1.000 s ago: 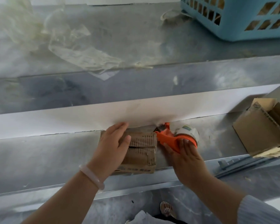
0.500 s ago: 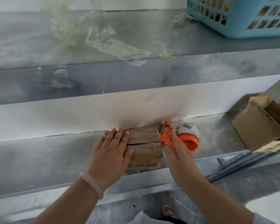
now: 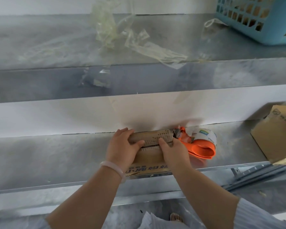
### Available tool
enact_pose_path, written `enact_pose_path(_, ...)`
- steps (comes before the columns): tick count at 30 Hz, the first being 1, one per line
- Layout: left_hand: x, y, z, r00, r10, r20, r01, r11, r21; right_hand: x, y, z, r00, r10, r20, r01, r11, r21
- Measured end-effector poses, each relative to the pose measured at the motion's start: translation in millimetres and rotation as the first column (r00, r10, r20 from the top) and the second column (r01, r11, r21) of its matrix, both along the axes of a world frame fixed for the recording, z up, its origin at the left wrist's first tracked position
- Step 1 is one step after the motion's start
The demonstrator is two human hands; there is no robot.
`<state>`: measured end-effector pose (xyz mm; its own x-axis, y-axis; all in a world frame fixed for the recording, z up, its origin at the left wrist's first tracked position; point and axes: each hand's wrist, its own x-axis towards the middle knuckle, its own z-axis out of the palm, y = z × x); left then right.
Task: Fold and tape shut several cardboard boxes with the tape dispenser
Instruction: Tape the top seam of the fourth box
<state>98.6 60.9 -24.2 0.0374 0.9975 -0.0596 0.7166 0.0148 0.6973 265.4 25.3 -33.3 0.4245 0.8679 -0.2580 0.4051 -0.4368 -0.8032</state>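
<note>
1. The right grip (image 3: 173, 154) has released the dispenser (image 3: 201, 146), which now lies on the tabletop (image 3: 56, 159) touching the box (image 3: 149, 158).
2. Both grips clasp the box; the left grip (image 3: 124, 148) hooks its far edge.
3. The taping stroke seems finished, and the thumbs are likely pressing the seam flat.

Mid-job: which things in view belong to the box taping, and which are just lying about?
Job: small cardboard box; orange tape dispenser; second cardboard box at right, probably next.
Lying about: blue basket; crumpled tape scraps; metal rail.
</note>
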Motion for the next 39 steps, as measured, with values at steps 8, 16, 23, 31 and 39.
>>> enact_pose_path(8,-20.1,-2.3,-4.6,0.869,0.073,0.490,0.071,0.960,-0.270,4.0,0.8,-5.6,0.992,-0.026,-0.124,0.026,1.000,-0.007)
enact_pose_path(16,-21.9,-8.2,-10.2,0.972,-0.019,0.236,-0.004,0.995,0.099,8.3,-6.7,1.8,0.989,0.142,0.035,-0.144,0.987,0.067)
enact_pose_path(23,-44.5,-22.4,-23.8,0.617,-0.455,-0.642,0.747,0.596,0.296,31.0,-10.7,-16.6,0.319,0.418,0.850,-0.886,0.449,0.112)
enact_pose_path(31,-48.8,-16.3,-33.3,0.705,-0.432,-0.562,0.698,0.562,0.444,43.5,1.4,-16.2,0.292,0.456,0.841,-0.898,0.434,0.077)
enact_pose_path(39,-48.8,-17.1,-35.2,0.742,-0.416,-0.525,0.664,0.561,0.494,46.6,-6.1,-20.8,0.289,0.391,0.874,-0.896,0.431,0.103)
